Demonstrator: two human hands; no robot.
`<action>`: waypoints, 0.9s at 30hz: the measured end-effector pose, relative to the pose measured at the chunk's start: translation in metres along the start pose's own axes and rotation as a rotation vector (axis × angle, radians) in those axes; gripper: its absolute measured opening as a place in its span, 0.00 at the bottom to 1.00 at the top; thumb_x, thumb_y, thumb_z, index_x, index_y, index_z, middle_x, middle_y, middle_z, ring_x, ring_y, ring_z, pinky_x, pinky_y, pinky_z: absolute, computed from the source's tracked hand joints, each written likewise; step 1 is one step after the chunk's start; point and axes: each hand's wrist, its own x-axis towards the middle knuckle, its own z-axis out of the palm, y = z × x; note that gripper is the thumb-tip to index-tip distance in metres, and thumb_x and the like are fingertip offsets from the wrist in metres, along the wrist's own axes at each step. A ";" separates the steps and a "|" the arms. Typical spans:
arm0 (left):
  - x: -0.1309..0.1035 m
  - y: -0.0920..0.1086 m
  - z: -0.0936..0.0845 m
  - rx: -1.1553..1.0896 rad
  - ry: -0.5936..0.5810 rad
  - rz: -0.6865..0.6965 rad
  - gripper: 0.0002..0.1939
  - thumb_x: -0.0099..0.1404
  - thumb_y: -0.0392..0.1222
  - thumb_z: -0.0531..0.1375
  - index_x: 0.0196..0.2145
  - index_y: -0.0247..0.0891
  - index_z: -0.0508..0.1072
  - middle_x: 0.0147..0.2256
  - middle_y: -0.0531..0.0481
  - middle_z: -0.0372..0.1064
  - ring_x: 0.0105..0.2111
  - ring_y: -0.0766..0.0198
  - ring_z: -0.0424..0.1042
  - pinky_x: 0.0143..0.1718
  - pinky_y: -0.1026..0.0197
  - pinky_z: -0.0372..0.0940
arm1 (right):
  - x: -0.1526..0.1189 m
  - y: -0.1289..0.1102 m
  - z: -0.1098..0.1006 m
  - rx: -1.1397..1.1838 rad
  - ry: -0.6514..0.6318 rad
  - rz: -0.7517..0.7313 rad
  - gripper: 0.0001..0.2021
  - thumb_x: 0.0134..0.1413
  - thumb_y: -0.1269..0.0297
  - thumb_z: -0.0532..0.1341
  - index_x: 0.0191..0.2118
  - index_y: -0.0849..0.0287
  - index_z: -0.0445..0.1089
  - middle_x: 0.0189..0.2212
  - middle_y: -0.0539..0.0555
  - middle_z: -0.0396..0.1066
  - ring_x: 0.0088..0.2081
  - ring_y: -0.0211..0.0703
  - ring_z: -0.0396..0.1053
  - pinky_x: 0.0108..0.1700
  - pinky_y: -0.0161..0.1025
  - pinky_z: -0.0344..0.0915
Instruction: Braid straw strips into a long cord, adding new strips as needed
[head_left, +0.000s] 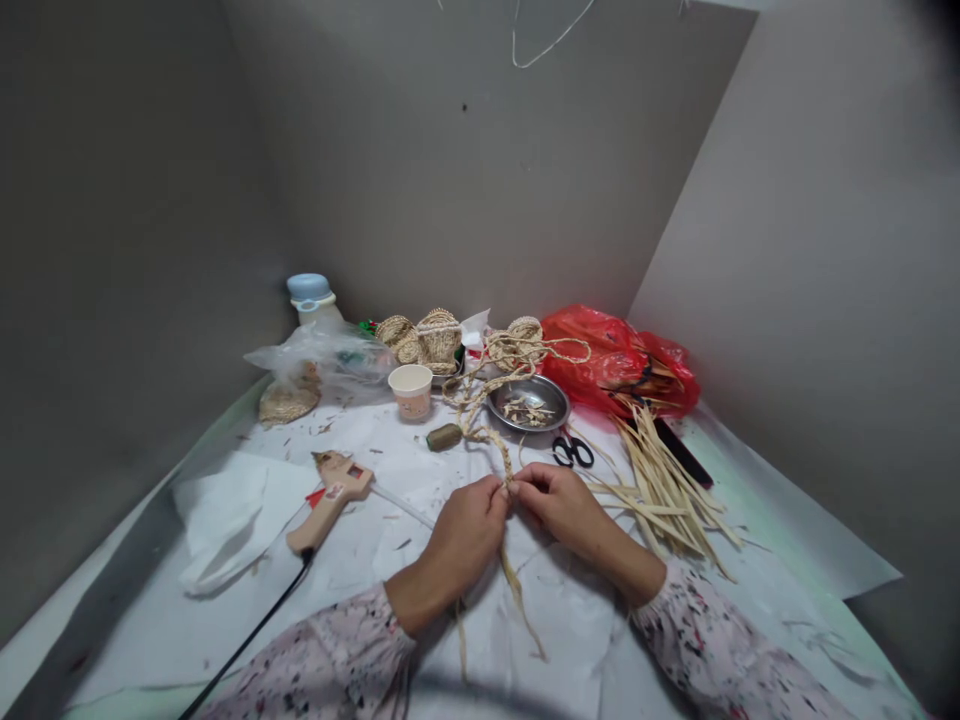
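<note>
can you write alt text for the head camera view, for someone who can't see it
Two hands, left and right, pinch a braided straw cord over a white-covered table. Around them lie a glue gun, scissors, loose straw strips and a metal bowl.

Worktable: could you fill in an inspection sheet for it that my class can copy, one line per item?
Surface: white sheet creased, scraps scattered
Job's things: braid between the hands; loose straw on the right
Clutter: cup, bowl holding clippings, scissors, red bag
Hands: left and right fingers pinch the braid
Cables: black cord runs from glue gun out of view
Surroundings: grey walls; thin wire above
</note>
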 end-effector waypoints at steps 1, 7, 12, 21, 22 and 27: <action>0.000 0.000 0.000 0.036 0.003 0.003 0.14 0.66 0.43 0.46 0.28 0.38 0.67 0.26 0.49 0.68 0.29 0.60 0.66 0.30 0.63 0.53 | 0.000 -0.001 0.000 -0.013 0.021 -0.011 0.09 0.51 0.64 0.58 0.24 0.61 0.68 0.15 0.44 0.60 0.19 0.33 0.55 0.22 0.32 0.50; -0.004 0.008 -0.006 0.250 0.108 0.011 0.14 0.68 0.43 0.46 0.30 0.40 0.67 0.26 0.49 0.67 0.27 0.60 0.66 0.29 0.62 0.50 | -0.001 0.002 0.002 0.029 0.058 0.059 0.10 0.51 0.62 0.58 0.23 0.59 0.66 0.13 0.44 0.57 0.17 0.33 0.52 0.21 0.33 0.48; -0.005 0.015 -0.003 0.183 0.069 -0.007 0.16 0.67 0.43 0.46 0.28 0.39 0.68 0.24 0.49 0.68 0.26 0.61 0.66 0.28 0.62 0.50 | 0.001 0.007 0.007 0.156 0.080 0.064 0.10 0.52 0.60 0.58 0.24 0.59 0.66 0.12 0.43 0.56 0.16 0.32 0.51 0.19 0.32 0.46; -0.013 0.014 0.009 0.310 -0.035 0.059 0.17 0.67 0.43 0.46 0.34 0.38 0.74 0.31 0.40 0.75 0.29 0.54 0.72 0.29 0.60 0.52 | 0.000 -0.002 0.009 0.376 0.114 0.137 0.13 0.51 0.53 0.60 0.29 0.60 0.66 0.10 0.41 0.54 0.13 0.29 0.46 0.16 0.31 0.42; -0.014 0.013 0.010 0.307 -0.044 0.072 0.17 0.67 0.43 0.46 0.34 0.38 0.74 0.31 0.40 0.75 0.29 0.54 0.72 0.29 0.60 0.52 | 0.000 -0.003 0.009 0.411 0.097 0.151 0.14 0.52 0.52 0.59 0.29 0.60 0.66 0.09 0.40 0.52 0.12 0.29 0.44 0.16 0.31 0.41; -0.017 0.015 0.010 0.194 -0.033 0.087 0.16 0.66 0.46 0.49 0.30 0.39 0.74 0.26 0.45 0.73 0.25 0.59 0.69 0.28 0.61 0.51 | 0.003 0.001 0.006 0.579 0.045 0.168 0.16 0.51 0.50 0.60 0.28 0.59 0.63 0.11 0.40 0.55 0.11 0.27 0.43 0.15 0.29 0.38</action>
